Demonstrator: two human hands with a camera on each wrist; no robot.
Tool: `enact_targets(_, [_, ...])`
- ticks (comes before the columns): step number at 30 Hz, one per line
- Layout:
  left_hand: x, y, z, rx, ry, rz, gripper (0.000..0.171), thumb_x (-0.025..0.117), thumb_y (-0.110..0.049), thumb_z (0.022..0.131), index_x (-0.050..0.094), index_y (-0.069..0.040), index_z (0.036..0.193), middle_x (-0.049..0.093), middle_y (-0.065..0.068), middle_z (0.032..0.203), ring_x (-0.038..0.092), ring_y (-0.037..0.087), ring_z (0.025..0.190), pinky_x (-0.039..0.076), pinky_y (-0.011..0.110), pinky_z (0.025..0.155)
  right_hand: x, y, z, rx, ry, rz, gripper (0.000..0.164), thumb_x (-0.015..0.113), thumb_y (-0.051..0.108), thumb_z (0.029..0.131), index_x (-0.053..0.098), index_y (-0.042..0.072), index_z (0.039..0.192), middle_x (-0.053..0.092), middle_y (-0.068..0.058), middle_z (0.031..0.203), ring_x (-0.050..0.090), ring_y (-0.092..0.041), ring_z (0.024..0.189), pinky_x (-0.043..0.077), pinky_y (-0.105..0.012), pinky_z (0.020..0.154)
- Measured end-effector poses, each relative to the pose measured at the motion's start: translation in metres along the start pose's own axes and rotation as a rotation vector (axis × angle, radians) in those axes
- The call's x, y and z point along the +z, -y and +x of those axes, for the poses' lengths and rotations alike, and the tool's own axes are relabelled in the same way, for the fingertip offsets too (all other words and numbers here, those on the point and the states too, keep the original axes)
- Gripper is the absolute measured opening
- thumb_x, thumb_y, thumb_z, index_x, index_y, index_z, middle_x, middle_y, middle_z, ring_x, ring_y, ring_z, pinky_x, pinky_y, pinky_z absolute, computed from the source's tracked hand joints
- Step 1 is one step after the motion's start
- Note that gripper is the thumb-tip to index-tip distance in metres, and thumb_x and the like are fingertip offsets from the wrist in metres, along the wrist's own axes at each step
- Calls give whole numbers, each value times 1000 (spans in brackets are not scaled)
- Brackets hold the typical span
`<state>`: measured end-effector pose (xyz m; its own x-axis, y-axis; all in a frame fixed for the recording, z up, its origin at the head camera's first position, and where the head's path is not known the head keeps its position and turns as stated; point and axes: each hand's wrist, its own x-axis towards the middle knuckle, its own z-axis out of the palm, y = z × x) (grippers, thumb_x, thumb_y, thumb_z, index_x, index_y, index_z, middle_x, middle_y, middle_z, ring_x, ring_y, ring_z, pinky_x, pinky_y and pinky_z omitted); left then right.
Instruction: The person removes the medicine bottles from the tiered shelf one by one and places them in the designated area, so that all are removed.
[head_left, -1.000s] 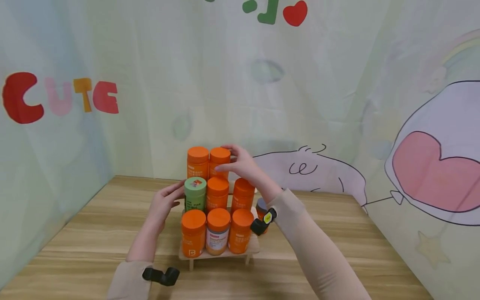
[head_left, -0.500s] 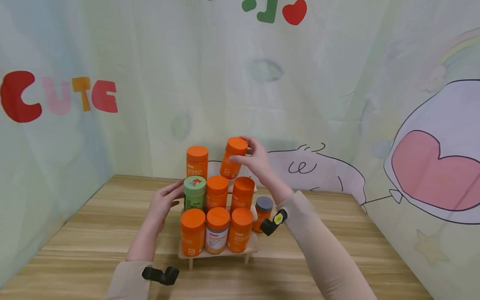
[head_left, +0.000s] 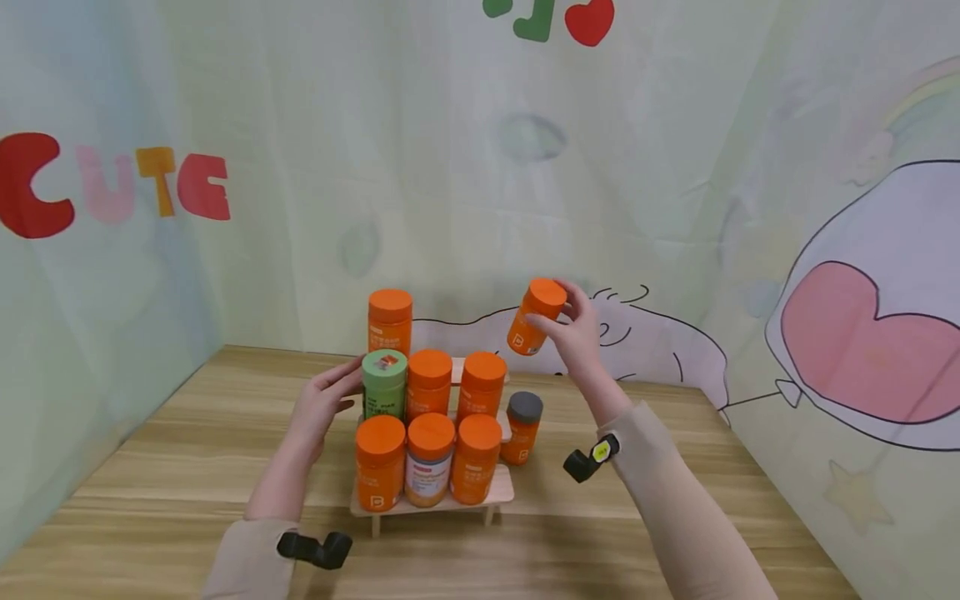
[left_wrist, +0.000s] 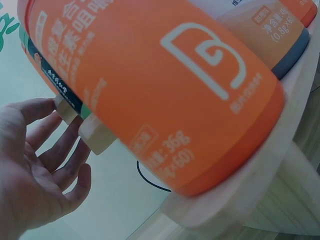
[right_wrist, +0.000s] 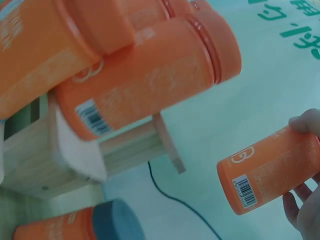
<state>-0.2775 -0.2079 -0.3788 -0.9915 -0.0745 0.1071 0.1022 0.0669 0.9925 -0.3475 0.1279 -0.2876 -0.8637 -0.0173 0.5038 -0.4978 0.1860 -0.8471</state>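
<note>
Orange jar [head_left: 534, 305] held aloft, to the right of the tiered stand [head_left: 504, 485]

The right hand [head_left: 579, 333] has hold of it, thumb across the near side and fingers curved round behind, close to the cap. The jar is tilted in the air, its cap leaning right and its base pointing down to the left, well apart from the stand. (The right wrist view shows a barcode and a white looped emblem near its base.)

The left hand [head_left: 322, 408] lies along the stand's left side, fingers gently bent and a little apart, with nothing in its grip. They reach beside the green jar [head_left: 384, 387]; in the left wrist view the tips come right up to the wooden end of a tier, though from that angle I cannot be sure whether they touch wood, jar or neither.

Seven jars stand upright on the stand. At the left of the top tier is a tall orange container [head_left: 390, 321]. On the middle tier, the green jar is at the left, followed by two orange-capped jars [head_left: 482, 387]. Along the front, a pale-labelled jar [head_left: 430, 479] sits between two orange bottles [head_left: 378, 462]. A grey-capped jar [head_left: 522, 429] stands on the table [head_left: 187, 433], just beside the stand's right side. Behind everything hangs a printed curtain [head_left: 420, 167].
</note>
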Motion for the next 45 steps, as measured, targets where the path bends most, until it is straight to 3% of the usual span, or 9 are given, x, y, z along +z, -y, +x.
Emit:
enact_targets(5, [0,-1,-1,-7,6,0,58,53,-38,100,42,-5,147,58,-31,101,59,-7,92,44,19,86,-13,-20,-11,49,-30,-31,62,73,9,85,47,8,140,53,-10,134,52,-25,115,44,-35,94])
enact_targets(15, [1,0,-2,-7,9,3,58,53,-37,101,42,-4,147,59,-31,99,59,-7,91,45,21,87,-33,-62,-33,182,-18,-22,63,72,7,86,44,6,142,50,-14,137,47,-29,123,41,-46,103])
enact_targets(27, [1,2,-1,-15,10,-3,58,53,-37,100,42,-4,147,58,-32,99,59,-6,91,45,23,89,-41,-96,-62,220,-20,-116,61,75,5,82,50,4,138,55,-17,132,53,-30,118,47,-31,91])
enact_targets(33, [1,1,-1,-17,8,-1,59,52,-38,101,41,-5,148,58,-31,101,59,-7,91,44,25,92,-44,-106,-69,234,38,-118,61,74,3,82,50,1,138,55,-20,133,53,-32,119,46,-29,89])
enact_targets(39, [1,0,0,-29,0,2,58,52,-39,101,41,-7,148,58,-27,107,58,-7,92,44,23,91,-49,-117,-76,217,110,-119,58,73,0,80,52,1,135,60,-20,127,58,-23,110,48,-28,88])
enact_targets(45, [0,0,0,-21,-7,5,59,53,-40,100,42,-7,147,58,-27,109,59,-6,92,45,21,88,-55,-123,-81,209,164,-110,60,72,1,79,51,0,135,60,-20,127,59,-17,109,47,-36,93])
